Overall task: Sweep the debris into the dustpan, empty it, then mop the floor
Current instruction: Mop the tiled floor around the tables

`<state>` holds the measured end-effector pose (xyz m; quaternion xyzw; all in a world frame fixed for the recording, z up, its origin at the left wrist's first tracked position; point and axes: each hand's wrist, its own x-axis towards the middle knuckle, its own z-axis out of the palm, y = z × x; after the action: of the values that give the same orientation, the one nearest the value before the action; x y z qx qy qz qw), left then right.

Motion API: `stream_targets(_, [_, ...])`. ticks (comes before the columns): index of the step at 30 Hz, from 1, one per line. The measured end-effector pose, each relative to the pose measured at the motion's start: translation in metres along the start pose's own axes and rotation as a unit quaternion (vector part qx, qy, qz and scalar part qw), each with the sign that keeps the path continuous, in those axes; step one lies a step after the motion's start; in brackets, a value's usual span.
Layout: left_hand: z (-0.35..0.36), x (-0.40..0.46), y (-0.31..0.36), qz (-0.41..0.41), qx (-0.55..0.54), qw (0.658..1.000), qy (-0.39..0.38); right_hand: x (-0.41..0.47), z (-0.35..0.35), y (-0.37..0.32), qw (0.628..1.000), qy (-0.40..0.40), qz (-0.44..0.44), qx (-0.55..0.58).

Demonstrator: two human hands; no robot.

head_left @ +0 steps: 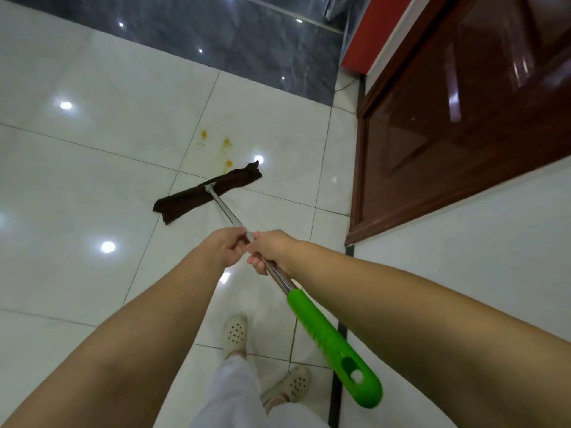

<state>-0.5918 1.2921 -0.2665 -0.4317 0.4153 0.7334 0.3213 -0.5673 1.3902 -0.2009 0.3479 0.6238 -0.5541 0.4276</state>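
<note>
You hold the mop with both hands on its metal pole [227,213], above the green handle [330,342], and that placement makes sense: choking up on the pole gives you leverage to press the pad down, while the handle trails back past your right forearm as a counterweight. Your left hand [227,247] is closed around the pole nearer the pad, thumb on top, so it can steer. Your right hand [272,251] is closed around the pole just behind it, touching the left hand, so it can push. With the 2 hands this close together you get fine control rather than a long sweeping reach, which suits spot work.

The pad [207,193] lies flat on the white floor [92,168], set at a slant, and its far right end sits just beside the yellow stain [222,149]. The stain is on the side of the pad away from you, in several small splashes; the nearest one almost touches the pad's edge. The pad looks lined up so that 1 forward push carries it across them.

No dustpan or loose debris shows, so judging by that you are at the mopping step. The door [463,125] stands to the right of the stain, well apart, leaving room to work the pad sideways. Your 2 shoes [234,335] are planted well behind the pad, 1 ahead of the other, a stance that braces a forward push.
</note>
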Motion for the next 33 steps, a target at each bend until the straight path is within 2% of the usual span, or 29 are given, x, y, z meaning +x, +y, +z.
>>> stream_targets(5, [-0.001, 0.02, 0.039, -0.01, 0.027, 0.999, -0.017, 0.009, 0.007, -0.03, 0.993, -0.044, 0.024, 0.103])
stream_targets(9, [0.009, 0.024, 0.063, -0.003, 0.045, 0.999, -0.016, 0.007, 0.001, -0.05, 0.938, -0.116, 0.056, 0.322])
stream_targets(11, [0.012, 0.022, 0.068, -0.005, 0.045, 0.999, -0.017, 0.003, 0.001, -0.054, 0.92, -0.126, 0.062, 0.366])
stream_targets(24, [0.017, -0.036, 0.028, -0.081, 0.094, 0.992, -0.035, -0.071, -0.005, -0.02, 0.913, -0.091, 0.114, 0.381])
stream_targets(33, [0.026, -0.044, 0.022, -0.088, 0.055, 0.994, -0.029, -0.078, -0.015, -0.021, 0.927, -0.092, 0.125, 0.34])
